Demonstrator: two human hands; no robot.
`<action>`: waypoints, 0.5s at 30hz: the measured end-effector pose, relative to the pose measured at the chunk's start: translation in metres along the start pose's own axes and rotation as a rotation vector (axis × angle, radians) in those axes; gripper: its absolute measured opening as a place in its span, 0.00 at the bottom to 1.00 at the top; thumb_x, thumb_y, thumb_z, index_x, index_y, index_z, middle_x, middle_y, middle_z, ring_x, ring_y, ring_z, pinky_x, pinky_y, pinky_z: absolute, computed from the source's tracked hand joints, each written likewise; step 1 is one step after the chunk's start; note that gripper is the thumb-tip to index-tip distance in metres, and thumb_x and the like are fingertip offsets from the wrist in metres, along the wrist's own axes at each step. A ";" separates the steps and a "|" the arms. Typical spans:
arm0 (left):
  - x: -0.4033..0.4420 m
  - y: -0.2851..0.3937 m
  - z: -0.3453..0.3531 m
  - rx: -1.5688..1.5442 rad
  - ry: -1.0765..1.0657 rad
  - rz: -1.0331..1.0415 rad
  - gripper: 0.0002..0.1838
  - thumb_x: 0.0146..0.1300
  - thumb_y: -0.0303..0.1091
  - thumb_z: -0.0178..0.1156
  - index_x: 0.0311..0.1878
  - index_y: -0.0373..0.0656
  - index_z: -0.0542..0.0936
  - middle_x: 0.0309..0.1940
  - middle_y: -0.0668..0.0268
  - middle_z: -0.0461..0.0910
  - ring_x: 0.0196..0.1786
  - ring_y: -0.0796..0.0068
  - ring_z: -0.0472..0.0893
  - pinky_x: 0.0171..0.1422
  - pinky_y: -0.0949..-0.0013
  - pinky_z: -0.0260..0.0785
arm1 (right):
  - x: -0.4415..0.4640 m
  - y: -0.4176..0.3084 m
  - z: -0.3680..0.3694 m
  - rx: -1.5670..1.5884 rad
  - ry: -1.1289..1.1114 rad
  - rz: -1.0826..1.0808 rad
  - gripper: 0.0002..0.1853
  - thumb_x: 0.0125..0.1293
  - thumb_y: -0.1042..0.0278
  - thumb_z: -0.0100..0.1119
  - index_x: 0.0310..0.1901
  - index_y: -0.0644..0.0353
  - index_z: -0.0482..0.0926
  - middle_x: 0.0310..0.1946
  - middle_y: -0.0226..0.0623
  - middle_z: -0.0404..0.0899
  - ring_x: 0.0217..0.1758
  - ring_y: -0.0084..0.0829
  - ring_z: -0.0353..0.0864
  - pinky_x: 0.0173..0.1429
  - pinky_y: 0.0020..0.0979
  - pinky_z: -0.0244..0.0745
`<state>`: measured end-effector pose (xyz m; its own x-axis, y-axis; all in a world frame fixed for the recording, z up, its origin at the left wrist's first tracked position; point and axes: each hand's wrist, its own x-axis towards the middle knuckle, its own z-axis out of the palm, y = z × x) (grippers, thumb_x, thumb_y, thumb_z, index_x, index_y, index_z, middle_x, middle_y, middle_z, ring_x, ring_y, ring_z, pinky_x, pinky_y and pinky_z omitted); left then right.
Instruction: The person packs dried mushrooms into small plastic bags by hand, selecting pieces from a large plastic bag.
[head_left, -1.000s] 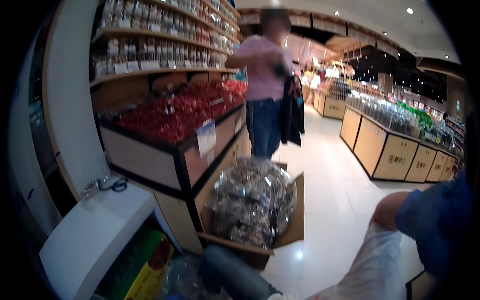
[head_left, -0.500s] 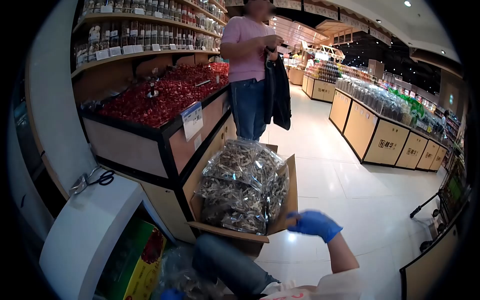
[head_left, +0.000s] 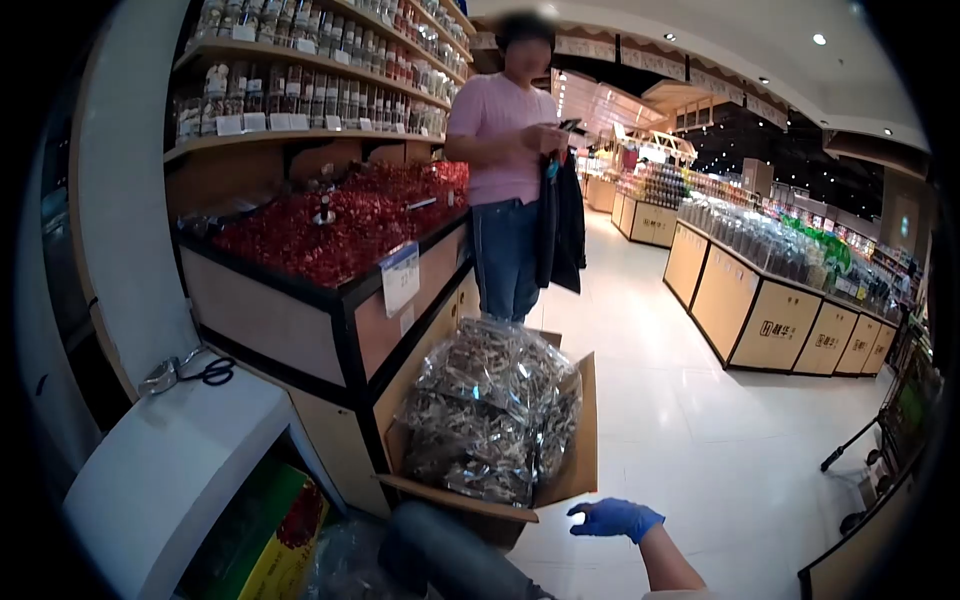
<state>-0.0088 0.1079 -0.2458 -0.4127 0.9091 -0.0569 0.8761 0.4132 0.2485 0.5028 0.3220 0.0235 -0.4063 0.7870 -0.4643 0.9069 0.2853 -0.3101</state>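
Observation:
My right hand (head_left: 617, 519), in a blue glove, is raised over the pale floor just right of the carton's near corner. Its fingers are apart and hold nothing. An open cardboard box (head_left: 583, 440) stands in front of my knee, filled with clear plastic bags (head_left: 490, 400) of dried brownish-grey pieces. My left hand is out of view. Beside my leg at the bottom lies another clear plastic bag (head_left: 345, 560), partly cut off by the frame edge.
Scissors (head_left: 215, 372) lie on a white stand (head_left: 190, 430) at left. Behind are a bin of red dried goods (head_left: 330, 225) and jar shelves (head_left: 290, 92). A person (head_left: 505, 165) in pink stands beyond the box. Wooden counters (head_left: 770, 325) and a cart (head_left: 890, 430) are at right.
My right hand came into view from the right, then shifted lower, away from the box edge. My left hand, partly visible at the bottom before, has left view. The person's hands now hold a phone-like object.

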 end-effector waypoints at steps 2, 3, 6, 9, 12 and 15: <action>-0.003 -0.032 0.033 0.038 0.101 0.124 0.27 0.62 0.53 0.48 0.59 0.48 0.70 0.22 0.55 0.78 0.20 0.57 0.75 0.22 0.52 0.64 | 0.002 -0.001 0.005 -0.004 0.013 -0.011 0.33 0.60 0.35 0.48 0.60 0.48 0.69 0.47 0.43 0.79 0.52 0.46 0.77 0.57 0.39 0.71; -0.006 -0.046 0.046 0.084 0.228 0.247 0.27 0.63 0.52 0.47 0.61 0.48 0.68 0.21 0.56 0.78 0.18 0.58 0.74 0.21 0.52 0.63 | 0.000 -0.005 0.008 0.036 -0.004 0.014 0.31 0.61 0.37 0.50 0.59 0.48 0.70 0.46 0.41 0.80 0.50 0.44 0.78 0.56 0.38 0.72; -0.021 0.052 -0.076 0.132 -0.044 -0.054 0.24 0.63 0.51 0.48 0.56 0.47 0.73 0.22 0.56 0.79 0.20 0.59 0.76 0.23 0.53 0.64 | 0.011 0.008 0.018 -0.081 0.137 -0.161 0.27 0.61 0.42 0.54 0.57 0.48 0.71 0.42 0.42 0.81 0.44 0.43 0.80 0.51 0.38 0.75; -0.039 0.044 -0.098 0.073 -0.077 -0.061 0.23 0.61 0.52 0.50 0.52 0.46 0.75 0.23 0.54 0.79 0.22 0.57 0.77 0.25 0.53 0.65 | 0.016 0.003 0.021 -0.028 0.149 -0.165 0.25 0.62 0.45 0.55 0.56 0.50 0.73 0.35 0.43 0.82 0.41 0.40 0.81 0.46 0.36 0.75; -0.031 0.053 -0.090 -0.087 -0.019 -0.065 0.23 0.58 0.53 0.53 0.47 0.45 0.78 0.25 0.51 0.79 0.26 0.53 0.78 0.28 0.52 0.67 | 0.012 -0.023 0.016 0.177 0.224 -0.297 0.22 0.63 0.48 0.53 0.52 0.55 0.74 0.36 0.44 0.82 0.40 0.45 0.81 0.46 0.38 0.75; -0.021 0.053 -0.091 -0.087 -0.053 -0.075 0.21 0.57 0.53 0.55 0.43 0.45 0.80 0.28 0.52 0.80 0.30 0.50 0.79 0.31 0.51 0.68 | 0.026 -0.064 0.022 0.165 0.292 -0.514 0.17 0.66 0.57 0.52 0.52 0.56 0.75 0.43 0.45 0.79 0.47 0.42 0.79 0.51 0.35 0.73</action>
<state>0.0234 0.1062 -0.1439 -0.4600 0.8785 -0.1291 0.8176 0.4758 0.3242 0.4313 0.3125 0.0131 -0.7184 0.6954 0.0182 0.5642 0.5977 -0.5696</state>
